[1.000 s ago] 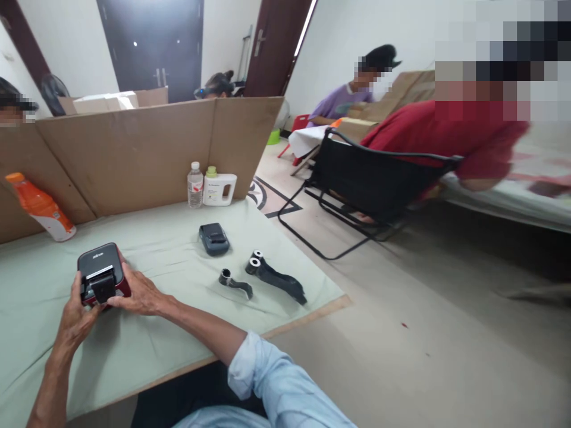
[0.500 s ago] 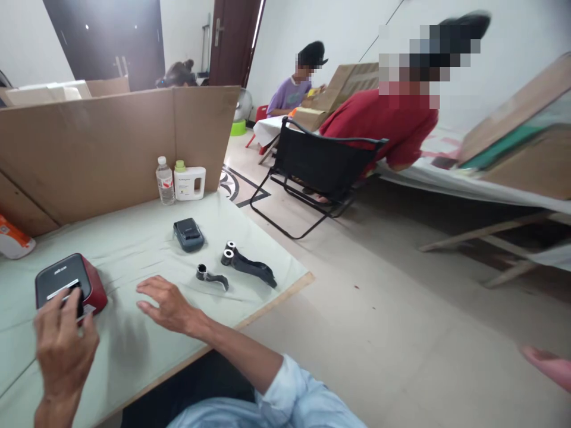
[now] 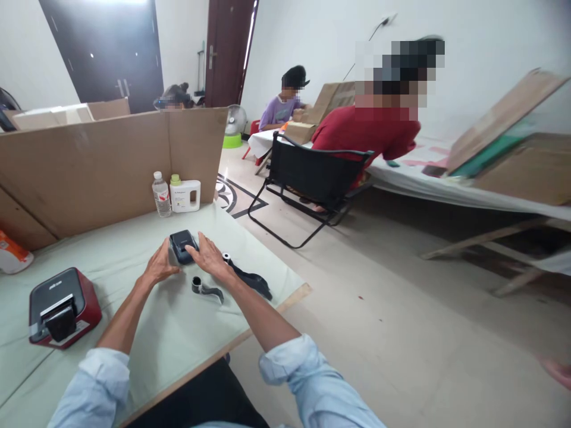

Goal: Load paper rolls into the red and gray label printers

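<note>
The dark device [image 3: 182, 242] lies flat on the pale-green worktop [image 3: 147, 356], beyond and to the right of the red device [image 3: 66, 306], well apart from it. Its top face is up; its long axis runs away from the person, the far end leaning slightly toward the red device's side. Which end is its front cannot be told, as a thumb covers part of the top.

The left hand [image 3: 159, 264] flanks the dark device on the side nearer the red device, its grip half open, fingers along that side and thumb out before the near end. The right hand [image 3: 209, 254] flanks the opposite side, its grip also half open, index finger extended beside the device and thumb across its near top. Whether either grip has closed on the device cannot be told.

To the right of the red device, nearer the person than the dark device, lies the short ribbon [image 3: 213, 291], its ringed end toward the red device. Farther right of the red device is the long ribbon [image 3: 250, 279], partly hidden by the right forearm.

Beyond the red device and to its right, the clear bottle [image 3: 161, 196] and white jug [image 3: 185, 197] stand side by side before the cardboard screen [image 3: 89, 172]. Behind the red device and to its left is the orange bottle [image 3: 13, 252], cut off by the picture's edge.
</note>
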Motion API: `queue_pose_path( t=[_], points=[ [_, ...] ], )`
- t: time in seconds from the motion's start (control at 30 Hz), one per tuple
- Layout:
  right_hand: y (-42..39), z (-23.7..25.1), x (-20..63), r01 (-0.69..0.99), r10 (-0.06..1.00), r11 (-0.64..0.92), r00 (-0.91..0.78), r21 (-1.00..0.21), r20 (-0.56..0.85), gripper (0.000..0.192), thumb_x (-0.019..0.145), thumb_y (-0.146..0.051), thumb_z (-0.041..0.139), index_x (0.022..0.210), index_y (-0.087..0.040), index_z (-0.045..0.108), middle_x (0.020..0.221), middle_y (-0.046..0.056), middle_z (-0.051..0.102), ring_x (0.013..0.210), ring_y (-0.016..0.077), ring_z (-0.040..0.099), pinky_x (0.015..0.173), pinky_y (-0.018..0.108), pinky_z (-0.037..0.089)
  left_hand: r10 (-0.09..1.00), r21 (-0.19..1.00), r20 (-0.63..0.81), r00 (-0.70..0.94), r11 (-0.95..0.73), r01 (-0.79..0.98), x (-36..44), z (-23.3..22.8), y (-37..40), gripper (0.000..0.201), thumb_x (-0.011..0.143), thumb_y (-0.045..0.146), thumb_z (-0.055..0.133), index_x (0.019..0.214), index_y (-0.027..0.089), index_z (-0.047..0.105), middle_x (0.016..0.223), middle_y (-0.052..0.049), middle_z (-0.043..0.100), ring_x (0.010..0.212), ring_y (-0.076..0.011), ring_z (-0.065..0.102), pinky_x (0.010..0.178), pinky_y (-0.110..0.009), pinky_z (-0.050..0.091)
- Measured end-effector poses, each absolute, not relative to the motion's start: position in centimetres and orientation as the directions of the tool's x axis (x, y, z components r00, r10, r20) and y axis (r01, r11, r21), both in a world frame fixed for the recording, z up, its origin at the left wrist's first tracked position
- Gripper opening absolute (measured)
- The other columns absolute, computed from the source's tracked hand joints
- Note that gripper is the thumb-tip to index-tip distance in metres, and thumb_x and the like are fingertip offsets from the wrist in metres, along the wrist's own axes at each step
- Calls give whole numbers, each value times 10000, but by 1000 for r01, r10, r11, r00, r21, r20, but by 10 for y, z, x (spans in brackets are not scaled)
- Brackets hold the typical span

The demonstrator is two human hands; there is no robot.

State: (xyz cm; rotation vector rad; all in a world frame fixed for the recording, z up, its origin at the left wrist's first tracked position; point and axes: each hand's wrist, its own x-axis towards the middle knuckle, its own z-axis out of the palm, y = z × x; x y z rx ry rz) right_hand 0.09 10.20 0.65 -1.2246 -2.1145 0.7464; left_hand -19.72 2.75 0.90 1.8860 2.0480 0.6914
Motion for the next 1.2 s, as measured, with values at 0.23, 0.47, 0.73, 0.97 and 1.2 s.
queue_pose_path(
  t=[0.23,0.47,0.73,0.97,1.2],
  points=[
    [116,4,-10,573,869,331,-495,-750,4,468,1016,-470,588,1365,-157,589,1337,163,706,1256,300,656,1042,392,497,991,531,27,-134,99,842,-184,2,59,1299,617,347,895,1683,221,163,1698,-225,359,1548,-436,385,1229,-573,364],
    [91,19,-23,535,847,434,-516,-725,127,409,1021,-464,555,1279,-156,634,1213,150,739,1119,278,689,969,352,499,975,602,194,-106,-33,798,-202,0,35,1254,632,287,828,1687,153,163,1707,-229,324,1542,-429,393,1244,-522,392],
    [26,5,-75,284,724,515,-650,-809,232,455,992,-430,582,1344,-147,637,1257,165,742,1143,308,692,1015,405,520,926,572,280,-255,53,818,-252,2,-74,1178,685,298,802,1677,149,185,1671,-234,379,1530,-401,419,1243,-526,400],
    [14,-42,-90,258,696,555,-665,-791,271,638,937,-432,664,1507,-177,532,1384,165,686,1271,332,647,1095,471,513,895,685,208,-395,155,712,-256,-16,-104,1148,640,263,850,1634,156,286,1557,-230,530,1437,-393,531,1199,-539,440],
    [15,-76,-78,161,570,708,-705,-688,422,873,894,-446,739,1632,-171,360,1509,199,583,1382,357,558,1178,550,450,861,781,173,-478,176,599,-275,-36,-120,1021,644,389,896,1545,151,481,1573,-223,532,1452,-410,515,1234,-570,385]
  ],
)
